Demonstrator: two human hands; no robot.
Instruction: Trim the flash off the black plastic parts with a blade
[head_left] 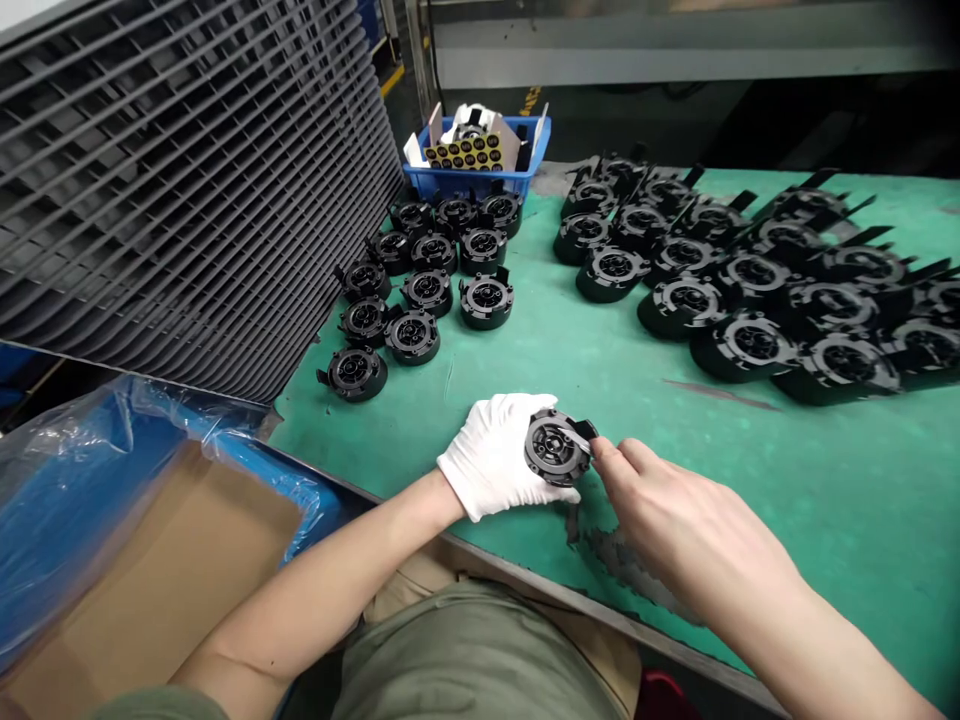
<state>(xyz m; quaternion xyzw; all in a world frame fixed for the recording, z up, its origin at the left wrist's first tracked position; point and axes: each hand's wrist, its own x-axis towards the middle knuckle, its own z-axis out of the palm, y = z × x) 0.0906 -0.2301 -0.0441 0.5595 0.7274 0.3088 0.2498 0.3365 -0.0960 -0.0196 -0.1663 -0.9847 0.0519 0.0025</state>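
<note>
1. Your olive shirt (472, 650) lies nearest.
2. Your gloved left hand (487, 458) and bare right hand (667, 520) grip a round black plastic housing (556, 447) together at twelve o'clock.
3. A loose grip could drop it onto the green mat (787, 480).

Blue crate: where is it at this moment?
Head view: the blue plastic crate sits at the far edge of the green mat, behind the black round parts, right of the louvered panel.

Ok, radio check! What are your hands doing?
Left gloved hand holding round black part. Right bare hand fingertips on its edge. Matching parts ahead, apart from hands.
</note>
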